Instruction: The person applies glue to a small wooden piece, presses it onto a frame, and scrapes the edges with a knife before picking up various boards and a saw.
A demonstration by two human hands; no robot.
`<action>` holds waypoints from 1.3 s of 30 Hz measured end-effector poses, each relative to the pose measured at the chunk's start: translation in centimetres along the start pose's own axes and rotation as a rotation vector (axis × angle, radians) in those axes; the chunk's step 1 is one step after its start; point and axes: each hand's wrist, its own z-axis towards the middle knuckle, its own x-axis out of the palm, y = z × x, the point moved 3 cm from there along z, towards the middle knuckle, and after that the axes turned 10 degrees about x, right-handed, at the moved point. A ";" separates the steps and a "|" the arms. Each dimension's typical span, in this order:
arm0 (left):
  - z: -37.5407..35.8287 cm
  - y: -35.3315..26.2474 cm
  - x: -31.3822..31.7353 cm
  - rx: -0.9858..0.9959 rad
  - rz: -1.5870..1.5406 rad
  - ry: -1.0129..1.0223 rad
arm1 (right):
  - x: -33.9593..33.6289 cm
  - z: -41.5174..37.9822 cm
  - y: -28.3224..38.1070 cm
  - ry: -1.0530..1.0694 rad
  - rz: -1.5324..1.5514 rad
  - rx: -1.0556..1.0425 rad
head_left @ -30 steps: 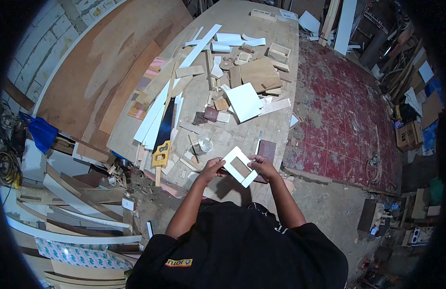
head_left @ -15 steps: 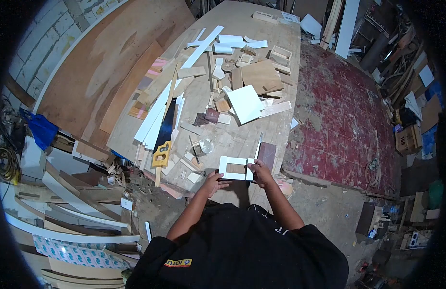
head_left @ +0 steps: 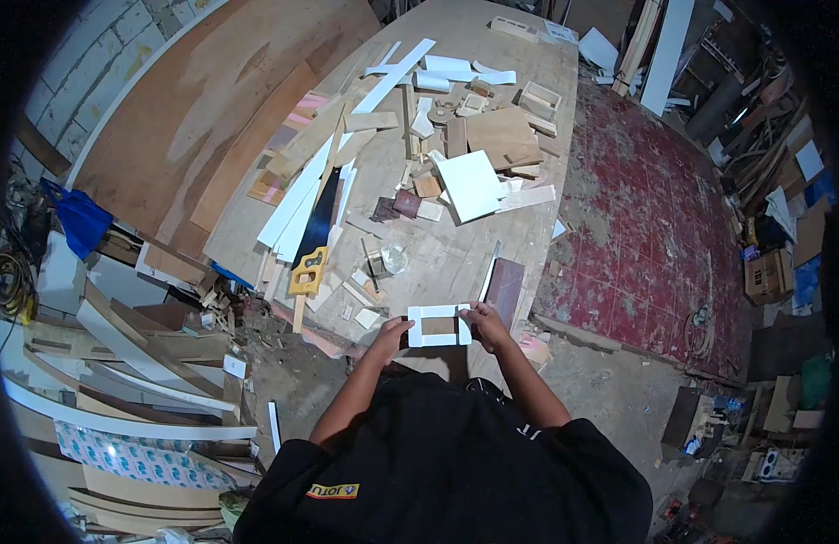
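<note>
A small white rectangular frame is held up between my two hands, just over the near edge of the workbench. Bare wood shows through its opening. My left hand grips its left side, thumb on top. At the opposite end, my right hand pinches the short right-hand piece, its fingers partly covering that corner. Just past my right hand lie a dark reddish-brown board and a thin blade-like tool. A clear glass jar stands farther off among small offcuts.
A handsaw with a yellow handle rests on white strips at the bench's left. A white square panel, wood blocks and a small wooden box crowd the middle and far end. Large plywood sheets lean along the left.
The white frame has shifted slightly left and turned a little. My left hand has moved up along its left side, while my right hand stays on the right end.
</note>
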 end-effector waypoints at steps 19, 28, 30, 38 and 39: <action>-1.8 2.6 -1.2 -0.170 -0.100 -0.074 | -3.0 0.5 -7.8 -0.025 0.199 -0.058; -2.9 -0.7 -1.3 -0.097 -0.200 -0.118 | 0.1 0.7 -4.5 0.012 0.089 0.074; -3.6 -1.3 -2.3 -0.086 -0.192 -0.166 | 1.8 0.9 -3.8 0.072 0.081 0.075; -6.2 -1.1 -8.8 0.089 -0.103 -0.339 | 8.7 3.3 -1.7 0.295 -0.139 0.055; -6.8 -1.8 -9.2 0.098 -0.107 -0.347 | 9.4 3.6 -1.3 0.302 -0.121 0.075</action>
